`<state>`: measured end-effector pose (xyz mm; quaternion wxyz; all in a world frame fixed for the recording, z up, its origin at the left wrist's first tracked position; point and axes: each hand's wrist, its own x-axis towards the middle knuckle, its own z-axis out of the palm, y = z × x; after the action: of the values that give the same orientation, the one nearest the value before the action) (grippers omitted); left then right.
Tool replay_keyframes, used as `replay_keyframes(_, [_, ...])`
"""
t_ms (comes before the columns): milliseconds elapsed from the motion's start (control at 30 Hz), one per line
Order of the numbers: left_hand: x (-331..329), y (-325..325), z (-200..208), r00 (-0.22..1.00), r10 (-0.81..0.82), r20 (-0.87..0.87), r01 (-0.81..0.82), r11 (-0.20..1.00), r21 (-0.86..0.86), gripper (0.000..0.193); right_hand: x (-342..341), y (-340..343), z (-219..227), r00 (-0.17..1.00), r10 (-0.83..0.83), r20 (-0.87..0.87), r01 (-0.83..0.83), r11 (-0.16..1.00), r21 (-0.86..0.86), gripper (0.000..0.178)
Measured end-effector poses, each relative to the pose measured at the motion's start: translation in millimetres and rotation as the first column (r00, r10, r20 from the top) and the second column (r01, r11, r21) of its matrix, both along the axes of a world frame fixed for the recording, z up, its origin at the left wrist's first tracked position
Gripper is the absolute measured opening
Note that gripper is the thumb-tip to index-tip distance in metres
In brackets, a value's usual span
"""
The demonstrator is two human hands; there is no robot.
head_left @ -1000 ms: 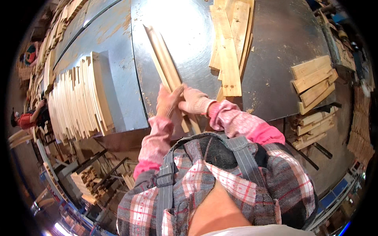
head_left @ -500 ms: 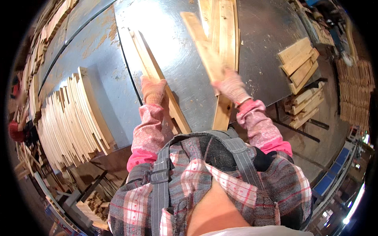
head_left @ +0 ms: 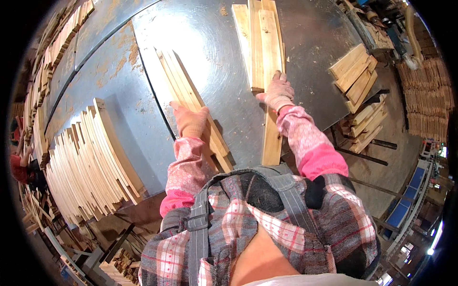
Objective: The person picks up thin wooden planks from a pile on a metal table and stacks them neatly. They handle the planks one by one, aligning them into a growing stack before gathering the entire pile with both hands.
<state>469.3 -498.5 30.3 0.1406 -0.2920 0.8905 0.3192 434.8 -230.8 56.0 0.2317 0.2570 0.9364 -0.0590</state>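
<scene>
Left hand [head_left: 191, 122] grasps strips [head_left: 179, 81] between thumb and fingers. Right hand [head_left: 278, 93] hides one board [head_left: 270, 43] end; I cannot tell its grip.

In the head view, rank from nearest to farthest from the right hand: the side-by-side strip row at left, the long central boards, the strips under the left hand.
1. Long central boards: under the right hand and ahead of it.
2. Strips under the left hand: to the right hand's left.
3. Strip row: farthest left.
</scene>
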Motion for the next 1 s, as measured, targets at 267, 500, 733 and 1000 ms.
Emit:
replay_keyframes(267, [20,-167,-36,0.973,0.092,-0.213,-0.07,0.992,0.106,0.097,26,58,-34,0.866,-0.33,-0.376,-0.136,0.568,-0.812,0.049])
replay_keyframes(500, [62,-267,-10,0.972,0.11,0.209,0.046,0.781,-0.623,0.064,60,31,-53,0.789,-0.613,0.039,-0.043,-0.119,-0.992,0.031])
replay_keyframes(733, [55,-247,-32,0.971,-0.124,-0.202,-0.04,0.753,-0.657,0.071,83,-88,-21,0.966,-0.106,-0.237,-0.155,0.5,-0.852,0.036])
replay_keyframes(1000, [11,-118,-24,0.98,0.155,-0.125,-0.101,0.928,0.358,0.05,87,-204,10,0.796,0.577,-0.181,-0.434,0.337,-0.835,0.056])
